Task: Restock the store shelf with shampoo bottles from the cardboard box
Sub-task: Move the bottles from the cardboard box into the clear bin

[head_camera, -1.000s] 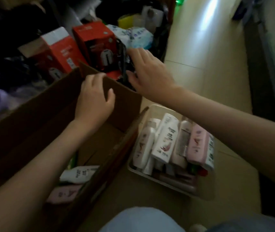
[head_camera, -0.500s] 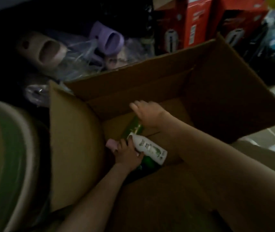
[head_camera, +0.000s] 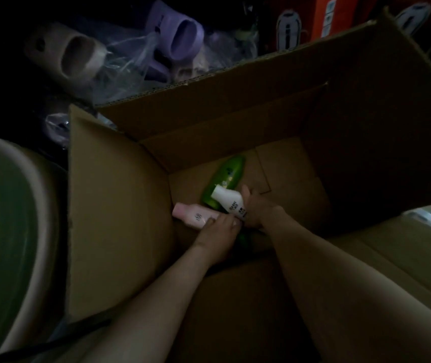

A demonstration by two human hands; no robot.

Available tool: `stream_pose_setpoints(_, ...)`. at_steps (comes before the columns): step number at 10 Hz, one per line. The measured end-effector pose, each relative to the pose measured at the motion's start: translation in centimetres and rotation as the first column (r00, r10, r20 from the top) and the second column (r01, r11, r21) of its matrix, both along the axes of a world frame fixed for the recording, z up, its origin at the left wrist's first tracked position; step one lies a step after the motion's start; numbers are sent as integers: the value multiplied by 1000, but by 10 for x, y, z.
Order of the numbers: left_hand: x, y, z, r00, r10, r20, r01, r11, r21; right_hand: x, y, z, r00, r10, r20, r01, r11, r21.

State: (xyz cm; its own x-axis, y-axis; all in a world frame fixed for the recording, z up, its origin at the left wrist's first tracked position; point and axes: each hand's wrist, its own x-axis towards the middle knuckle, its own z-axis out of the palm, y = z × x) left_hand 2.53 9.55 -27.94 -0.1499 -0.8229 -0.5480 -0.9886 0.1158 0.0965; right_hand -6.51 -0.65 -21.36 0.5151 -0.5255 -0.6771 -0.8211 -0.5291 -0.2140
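Both my hands reach deep into the open cardboard box (head_camera: 120, 221). On its floor lie a green bottle (head_camera: 226, 176), a white bottle (head_camera: 229, 201) and a pink bottle (head_camera: 194, 216). My right hand (head_camera: 257, 209) grips the white bottle, lifted slightly over the green one. My left hand (head_camera: 218, 231) holds the near end of the pink bottle, fingers curled over it. The scene is dim.
The box flaps stand up on the left, far and right sides. Purple and beige slippers in plastic bags (head_camera: 175, 40) lie beyond the box. Red product boxes (head_camera: 322, 19) stand at the top right. A green and cream basin (head_camera: 7, 231) sits to the left.
The view swung from the box rim and the tray of bottles down into the box. My right hand moved from the green bottle onto the white one; my left hand shifted to the pink bottle.
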Motion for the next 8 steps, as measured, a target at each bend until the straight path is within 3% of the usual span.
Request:
stream_pose_setpoints(1,-9,-5,-1,996,-76,36,74,996,56,-10,-9,-34,995,-96,-4,95,992,-80)
stream_pose_setpoints(3,-25,-8,-11,980,-148,135,139,988,74,-32,-28,-30,997,-78,3,78,989,-129)
stream_pose_setpoints(5,-25,-42,35,948,-196,251,225,970,-91,-62,-64,49,981,-54,188,111,945,-309)
stream_pose_setpoints(6,-43,-68,86,980,-117,158,162,936,-313,-97,-74,107,931,-54,361,195,910,-366)
stream_pose_setpoints(7,-65,-97,151,988,-114,102,153,762,-629,-150,-64,165,796,-123,592,398,843,-361)
stream_pose_setpoints(8,-104,-114,218,981,-188,-44,40,423,-905,-219,-33,206,568,-204,797,669,679,-303)
